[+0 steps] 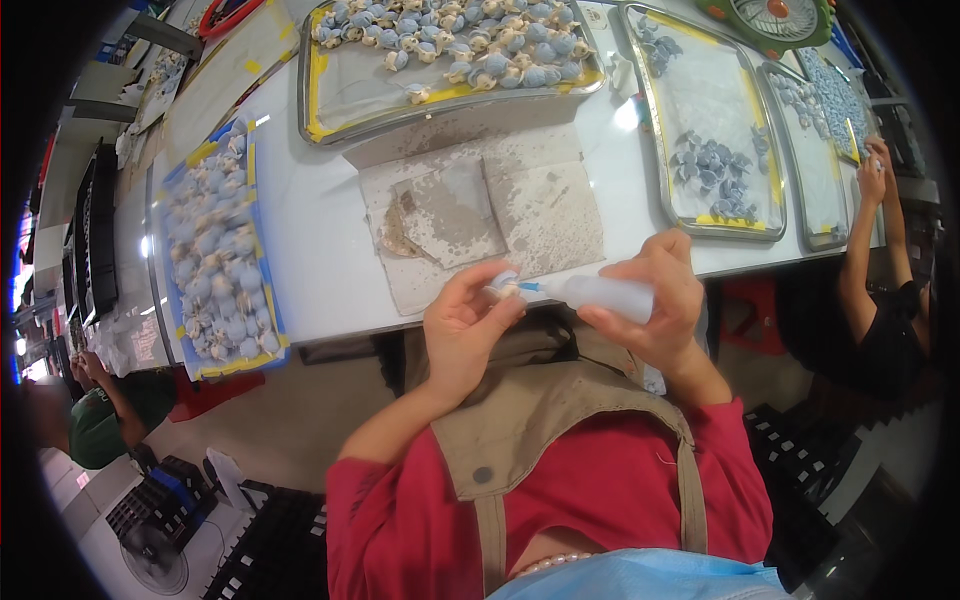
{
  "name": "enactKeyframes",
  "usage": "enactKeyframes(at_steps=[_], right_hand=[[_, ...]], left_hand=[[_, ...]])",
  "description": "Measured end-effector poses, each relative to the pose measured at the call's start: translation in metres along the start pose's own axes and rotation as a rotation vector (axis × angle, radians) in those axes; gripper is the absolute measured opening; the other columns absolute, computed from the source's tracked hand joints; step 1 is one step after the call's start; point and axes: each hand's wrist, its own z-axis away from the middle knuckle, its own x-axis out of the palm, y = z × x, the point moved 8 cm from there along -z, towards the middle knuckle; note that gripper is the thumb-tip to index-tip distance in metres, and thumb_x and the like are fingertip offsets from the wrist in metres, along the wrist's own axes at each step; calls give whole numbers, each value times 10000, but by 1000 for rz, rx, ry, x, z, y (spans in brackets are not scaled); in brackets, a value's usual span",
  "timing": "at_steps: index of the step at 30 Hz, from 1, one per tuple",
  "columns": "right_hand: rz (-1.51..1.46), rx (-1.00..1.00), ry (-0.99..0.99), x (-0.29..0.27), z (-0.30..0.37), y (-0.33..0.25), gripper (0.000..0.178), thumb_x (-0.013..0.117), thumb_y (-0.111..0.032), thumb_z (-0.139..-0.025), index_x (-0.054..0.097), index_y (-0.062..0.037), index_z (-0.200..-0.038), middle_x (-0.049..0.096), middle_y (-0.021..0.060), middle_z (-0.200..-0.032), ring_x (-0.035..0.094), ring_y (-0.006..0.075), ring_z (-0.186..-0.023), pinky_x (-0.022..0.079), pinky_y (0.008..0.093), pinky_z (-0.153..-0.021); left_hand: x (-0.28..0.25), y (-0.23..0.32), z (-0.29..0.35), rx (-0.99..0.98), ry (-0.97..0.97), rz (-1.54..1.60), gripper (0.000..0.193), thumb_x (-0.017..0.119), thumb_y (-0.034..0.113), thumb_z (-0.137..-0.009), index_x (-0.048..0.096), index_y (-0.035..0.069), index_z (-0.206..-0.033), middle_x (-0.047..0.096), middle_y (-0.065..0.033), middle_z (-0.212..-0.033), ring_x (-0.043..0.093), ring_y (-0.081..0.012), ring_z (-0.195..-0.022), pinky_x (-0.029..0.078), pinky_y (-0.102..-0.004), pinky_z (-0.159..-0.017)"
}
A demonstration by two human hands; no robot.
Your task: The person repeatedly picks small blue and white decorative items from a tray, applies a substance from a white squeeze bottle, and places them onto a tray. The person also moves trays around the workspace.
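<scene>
Left hand [465, 335] pinches one small blue-and-cream piece [506, 284] at the frame's centre; right hand [662, 300] grips one white bottle [612, 297], long axis nearly level, blue tip [529, 287] pointing left at the piece. Above, one cardboard sheet [545, 215] lies on the bench [325, 200].

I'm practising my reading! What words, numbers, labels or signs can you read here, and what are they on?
None that I can read.
White bottle in the right hand: no writing shows on the part I can see.
Cardboard: stains, no readable words.
Green fan: any writing is too small.
</scene>
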Motion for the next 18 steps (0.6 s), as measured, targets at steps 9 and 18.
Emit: enactKeyframes(at_steps=[9, 18], right_hand=[[7, 0, 8, 0, -1, 1, 318, 821, -189, -522, 613, -78, -735, 542, -5, -656, 438, 208, -665, 340, 305, -635], [-32, 84, 23, -4, 3, 10, 304, 816, -168, -526, 614, -70, -731, 548, 21, -662, 436, 212, -678, 355, 306, -634]], left_hand=[[-2, -3, -1, 29, -8, -8, 340, 602, -57, -798, 509, -21, -1123, 575, -64, -986, 541, -79, -797, 464, -207, -716], [0, -9, -1, -59, -18, 158, 300, 574, -40, -823, 470, -3, -1102, 571, -133, -1085, 586, -142, -882, 481, -228, -740]])
